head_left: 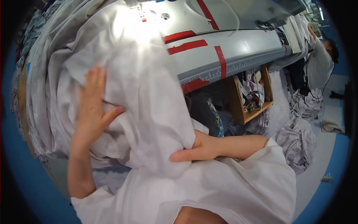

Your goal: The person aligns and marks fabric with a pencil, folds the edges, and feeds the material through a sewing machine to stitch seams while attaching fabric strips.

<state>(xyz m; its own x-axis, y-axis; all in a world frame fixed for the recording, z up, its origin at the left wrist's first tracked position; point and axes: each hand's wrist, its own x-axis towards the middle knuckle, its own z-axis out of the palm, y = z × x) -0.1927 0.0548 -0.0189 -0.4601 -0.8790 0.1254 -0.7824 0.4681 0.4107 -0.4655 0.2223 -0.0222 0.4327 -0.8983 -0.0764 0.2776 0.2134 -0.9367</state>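
Feeding white sheet [149, 93] toward sewing machine [143, 13] on worktop [238, 52]. Left hand [93, 108] pressing flat, fingers spread, gripping nothing; right hand [195, 149] pinching bunched fold. Next move likely needing smoothing, edge alignment.

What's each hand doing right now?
Left hand: open, flat on the white fabric.
Right hand: closed, gripping a fold of the white fabric.
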